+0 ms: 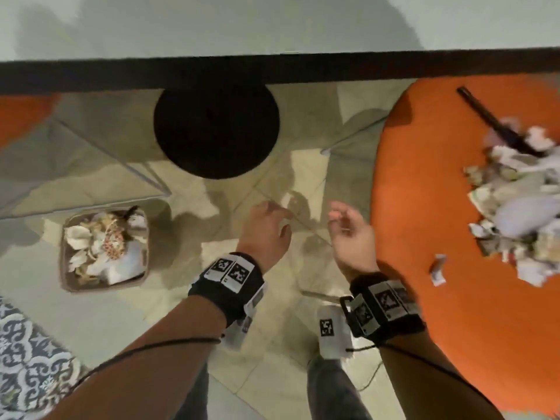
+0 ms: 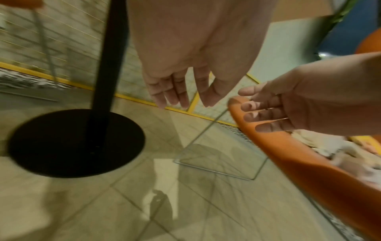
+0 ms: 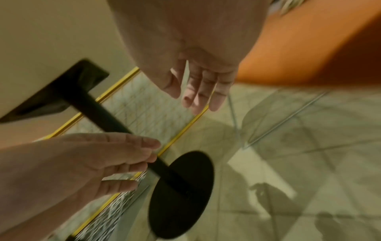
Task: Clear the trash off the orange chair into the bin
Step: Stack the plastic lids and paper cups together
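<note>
A: Closest to the camera, what do you get?

B: 2 forearms with black wrist bands carrying printed markers, and trouser legs below, cut off by the bottom edge. A patterned rug (image 1: 27, 359) pokes in at the lower left corner, only partly in frame.

A: And the hands?

B: The left hand (image 1: 266, 228) and the right hand (image 1: 351, 234) hang over the tiled floor (image 1: 169, 304), apart from each other, between bin and chair. Both wrist views show the fingers loosely spread and slightly bent, with nothing in either hand.

A: Where's the bin?

B: The bin (image 1: 65, 268) stands on the floor to the left of the left hand, well apart from it. It holds crumpled paper and wrappers; the pieces blur together, so I can't pick out single items.

A: And the trash to be cleared?

B: A pile of trash (image 1: 515, 207) lies on the orange chair (image 1: 439, 298) at the right, running off the right edge of the frame. 1 small scrap (image 1: 438, 269) sits apart from the pile, nearer the person. A dark stick-like thing (image 1: 491, 116) lies on the far side, its lower end buried under the pile; I can't tell what it is.

A: Farther back?

B: A round black table base (image 1: 216, 128) on the floor, its top edge hidden beneath the table (image 1: 272, 25). A second orange seat (image 1: 21, 113) is cropped at the far left.
</note>
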Available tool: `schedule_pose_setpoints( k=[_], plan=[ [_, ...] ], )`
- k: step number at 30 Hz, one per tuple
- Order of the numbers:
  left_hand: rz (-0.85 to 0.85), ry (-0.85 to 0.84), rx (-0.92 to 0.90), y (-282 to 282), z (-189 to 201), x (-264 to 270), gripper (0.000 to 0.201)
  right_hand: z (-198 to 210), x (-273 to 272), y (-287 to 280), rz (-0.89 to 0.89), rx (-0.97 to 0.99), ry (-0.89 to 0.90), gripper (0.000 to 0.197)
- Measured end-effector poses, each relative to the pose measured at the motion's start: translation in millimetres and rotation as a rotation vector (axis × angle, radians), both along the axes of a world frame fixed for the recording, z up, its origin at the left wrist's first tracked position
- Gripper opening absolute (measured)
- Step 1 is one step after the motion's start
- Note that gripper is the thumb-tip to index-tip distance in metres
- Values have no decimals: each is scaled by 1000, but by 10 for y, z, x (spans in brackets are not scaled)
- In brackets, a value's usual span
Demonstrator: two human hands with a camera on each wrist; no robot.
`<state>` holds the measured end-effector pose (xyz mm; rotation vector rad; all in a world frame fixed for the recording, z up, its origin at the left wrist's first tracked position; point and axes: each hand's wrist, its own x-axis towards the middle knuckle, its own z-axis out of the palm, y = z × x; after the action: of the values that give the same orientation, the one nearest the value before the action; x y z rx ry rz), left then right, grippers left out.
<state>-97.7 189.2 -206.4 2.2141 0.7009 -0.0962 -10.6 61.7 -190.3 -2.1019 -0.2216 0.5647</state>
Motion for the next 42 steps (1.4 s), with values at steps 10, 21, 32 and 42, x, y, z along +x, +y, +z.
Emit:
schedule_pose_setpoints(
  k=[10,21,32,42],
  plan=[
    [-186,-12,-122,-1951,189,1447,20,80,768,-2158,310,-582,-16,44],
    [-222,21,-191,-2658,368,2521,110,200,1442,-3131,-544,-288,-66,36],
    [113,41,-606,-2960,217,3094,60,51,2071,-3039,-1081,135,394,104],
    [-70,76,-531,-2598,256,2695,74,44,2071,-3007,-1104,316,411,63]
  ],
)
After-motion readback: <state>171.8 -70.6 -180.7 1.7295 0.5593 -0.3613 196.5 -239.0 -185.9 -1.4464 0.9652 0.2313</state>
